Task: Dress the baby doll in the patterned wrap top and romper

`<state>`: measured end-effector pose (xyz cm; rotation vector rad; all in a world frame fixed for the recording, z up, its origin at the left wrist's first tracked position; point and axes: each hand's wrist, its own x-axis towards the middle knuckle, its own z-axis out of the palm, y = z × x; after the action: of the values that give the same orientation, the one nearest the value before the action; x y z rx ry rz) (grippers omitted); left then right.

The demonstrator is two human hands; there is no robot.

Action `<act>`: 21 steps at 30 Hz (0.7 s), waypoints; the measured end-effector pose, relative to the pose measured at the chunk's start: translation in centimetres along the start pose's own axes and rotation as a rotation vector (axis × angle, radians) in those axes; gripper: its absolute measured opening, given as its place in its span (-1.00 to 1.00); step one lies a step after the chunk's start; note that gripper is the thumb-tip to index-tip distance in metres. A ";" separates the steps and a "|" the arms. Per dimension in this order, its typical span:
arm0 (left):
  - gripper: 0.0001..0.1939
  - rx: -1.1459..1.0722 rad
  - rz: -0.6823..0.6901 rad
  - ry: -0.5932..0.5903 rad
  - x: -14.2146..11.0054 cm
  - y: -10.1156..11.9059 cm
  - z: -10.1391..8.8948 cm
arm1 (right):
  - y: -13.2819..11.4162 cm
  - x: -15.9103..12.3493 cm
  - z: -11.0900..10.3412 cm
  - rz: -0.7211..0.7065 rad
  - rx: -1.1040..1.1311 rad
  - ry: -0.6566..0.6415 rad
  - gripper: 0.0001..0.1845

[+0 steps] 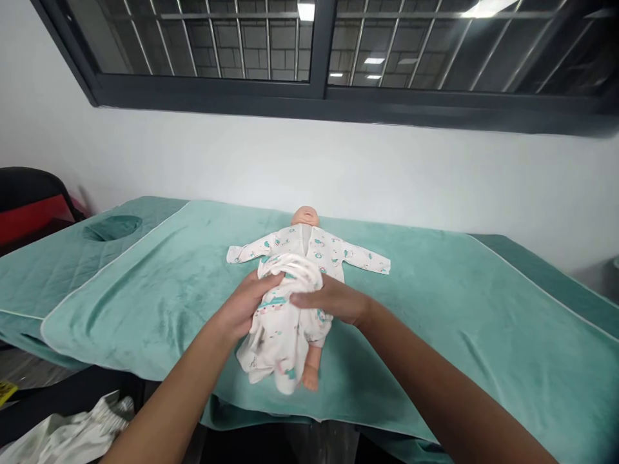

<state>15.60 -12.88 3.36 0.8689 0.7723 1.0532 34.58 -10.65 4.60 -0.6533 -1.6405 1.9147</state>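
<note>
Forearms [411,351] cross the front edge of the bed [435,316], left hand [249,299] and right hand [336,299] closed around bunched cloth [278,322], not yet flat; doll [305,217] seems dressed above, one foot [310,377] bare.

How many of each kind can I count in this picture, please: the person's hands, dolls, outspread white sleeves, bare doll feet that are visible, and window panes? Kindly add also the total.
Person's hands (left hand, right hand): 2
Doll: 1
Outspread white sleeves: 2
Visible bare doll foot: 1
Window panes: 2
Total: 8
</note>
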 end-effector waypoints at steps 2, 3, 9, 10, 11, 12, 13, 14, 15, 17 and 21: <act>-0.45 0.079 -0.063 -0.122 -0.5 -0.2 -0.7 | 0.4 0.0 0.0 -0.091 0.128 0.122 -0.50; -0.41 0.110 -0.100 -0.182 -0.7 -0.3 -1.0 | 0.7 0.0 0.1 -0.115 0.185 0.157 -0.51; -0.38 -0.047 0.066 0.021 -1.4 -0.3 -0.2 | 2.6 -0.6 2.3 -0.083 0.328 0.216 -0.49; -0.38 -0.071 0.089 0.057 -1.6 -0.3 0.1 | 2.9 -0.9 2.8 -0.055 0.310 0.204 -0.47; -0.40 -0.087 0.087 0.074 -1.8 -0.4 0.2 | 3.1 -1.3 3.3 -0.031 0.295 0.181 -0.44; -0.42 -0.098 0.061 0.074 -2.0 -0.5 0.3 | 3.3 -1.8 3.7 -0.012 0.296 0.155 -0.42; -0.46 -0.104 0.015 0.060 -2.4 -0.7 0.2 | 3.6 -2.4 4.1 0.003 0.317 0.135 -0.40; -0.50 -0.101 -0.049 0.035 -2.9 -0.9 0.1 | 3.9 -3.1 4.5 0.018 0.355 0.126 -0.39; -0.53 -0.089 -0.127 0.002 -3.4 -1.2 -0.1 | 4.4 -3.9 4.9 0.036 0.402 0.127 -0.40; -0.55 -0.041 -0.284 -0.065 -4.5 -1.9 -0.5 | 5.6 -5.7 5.7 0.083 0.487 0.156 -0.43; -0.54 0.194 -0.420 -0.151 -6.1 -3.0 -0.2 | 9.1 -8.9 6.9 0.149 0.469 0.338 -0.58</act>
<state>14.70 -19.35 1.35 0.8899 0.8909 0.5424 35.88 -22.73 -3.20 -0.8580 -0.9154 2.0561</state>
